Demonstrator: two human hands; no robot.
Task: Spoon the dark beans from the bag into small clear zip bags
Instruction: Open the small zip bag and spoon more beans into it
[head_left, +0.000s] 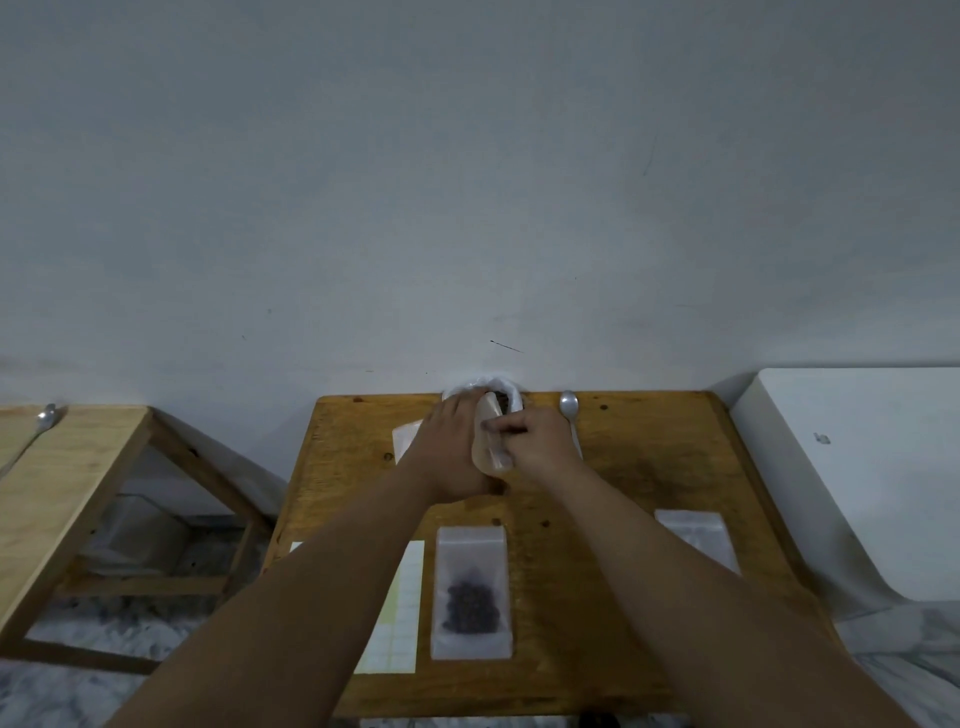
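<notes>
Both hands hold a small zip bag upright before the bean bag: left hand cupping, right hand pinching its edge, apparently. Spread the mouth wide before spooning; spoon lies beside.

I am seeing two bare forearms coming in from the bottom edge, with no sleeve, cuff, watch, band or glove showing on either. The bare left hand and the bare right hand are showing no rings that I can make out. The picture is running too dim and soft for finer marks.
</notes>
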